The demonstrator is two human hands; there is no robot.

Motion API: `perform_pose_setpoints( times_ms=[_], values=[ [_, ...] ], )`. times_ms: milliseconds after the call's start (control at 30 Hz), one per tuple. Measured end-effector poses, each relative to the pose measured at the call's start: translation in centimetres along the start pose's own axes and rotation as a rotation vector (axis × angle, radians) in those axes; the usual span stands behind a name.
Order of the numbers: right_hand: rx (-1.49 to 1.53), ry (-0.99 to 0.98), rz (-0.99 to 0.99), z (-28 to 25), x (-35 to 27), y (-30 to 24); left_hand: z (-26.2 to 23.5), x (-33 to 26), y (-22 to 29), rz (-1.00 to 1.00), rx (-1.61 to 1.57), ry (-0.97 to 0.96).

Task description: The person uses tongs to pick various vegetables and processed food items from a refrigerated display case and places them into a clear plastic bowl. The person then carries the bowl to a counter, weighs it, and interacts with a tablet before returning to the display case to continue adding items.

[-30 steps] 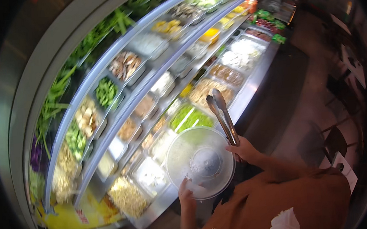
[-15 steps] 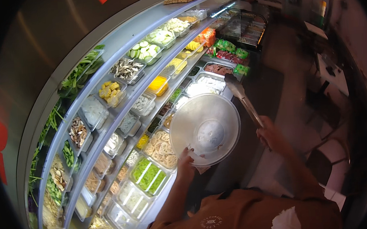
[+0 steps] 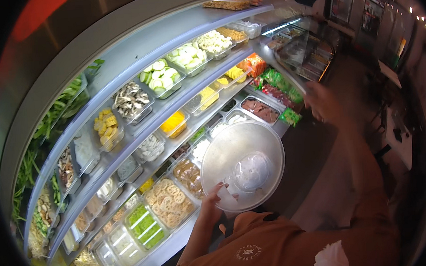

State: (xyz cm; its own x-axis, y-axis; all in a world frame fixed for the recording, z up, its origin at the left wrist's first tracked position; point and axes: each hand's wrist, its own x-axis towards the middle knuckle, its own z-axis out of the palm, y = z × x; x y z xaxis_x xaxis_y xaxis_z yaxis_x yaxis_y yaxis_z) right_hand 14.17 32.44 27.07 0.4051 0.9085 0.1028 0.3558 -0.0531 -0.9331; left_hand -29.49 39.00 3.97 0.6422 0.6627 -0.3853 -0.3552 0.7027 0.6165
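Note:
In my left hand (image 3: 212, 206) is the rim of a wide, translucent bowl (image 3: 267, 149), tilted toward me. The bowl's inside looks bare, with only small specks near its round base. Beside my left thumb sits a small white piece (image 3: 225, 198), too unclear to name. My right hand (image 3: 322, 103) is raised beyond the bowl, closed around metal tongs (image 3: 288, 69). Blurred by motion, the tongs point up and left toward the shelves' far end. Whether their tips touch anything I cannot tell.
A lit, tiered display (image 3: 163, 107) curves along my left, packed with tubs of sliced lotus root (image 3: 169, 202), lettuce (image 3: 146, 226), mushrooms (image 3: 131, 102) and corn (image 3: 106, 127). Green packets (image 3: 284, 88) lie near its far end, before a glass case (image 3: 311, 50). A white table (image 3: 398, 138) stands right.
My right hand has lifted the tongs up and away, toward the far shelves. The bowl sits slightly lower in view, still in my left hand. The whole view has shifted along the display.

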Motion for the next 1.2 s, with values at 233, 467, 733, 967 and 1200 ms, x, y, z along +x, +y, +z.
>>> perform_pose_setpoints(
  times_ms=[233,467,733,967,1200],
  values=[
    [-0.352,0.031,-0.258,-11.4,27.7,-1.5,9.8,19.5,2.4,0.202,-0.007,0.018],
    [-0.654,-0.048,-0.327,-19.6,49.3,-2.8,21.1,25.7,1.6,0.325,0.017,0.075],
    [-0.76,-0.084,-0.552,-28.3,63.5,-4.4,33.1,34.1,-4.9,0.428,-0.108,0.236],
    [-0.701,-0.117,-0.669,-36.9,70.9,-2.5,44.0,43.9,-7.1,0.492,-0.137,0.34],
    [-0.631,-0.132,-0.74,-43.6,75.5,-0.1,51.9,50.8,-6.5,0.525,-0.036,0.342]
  ],
)
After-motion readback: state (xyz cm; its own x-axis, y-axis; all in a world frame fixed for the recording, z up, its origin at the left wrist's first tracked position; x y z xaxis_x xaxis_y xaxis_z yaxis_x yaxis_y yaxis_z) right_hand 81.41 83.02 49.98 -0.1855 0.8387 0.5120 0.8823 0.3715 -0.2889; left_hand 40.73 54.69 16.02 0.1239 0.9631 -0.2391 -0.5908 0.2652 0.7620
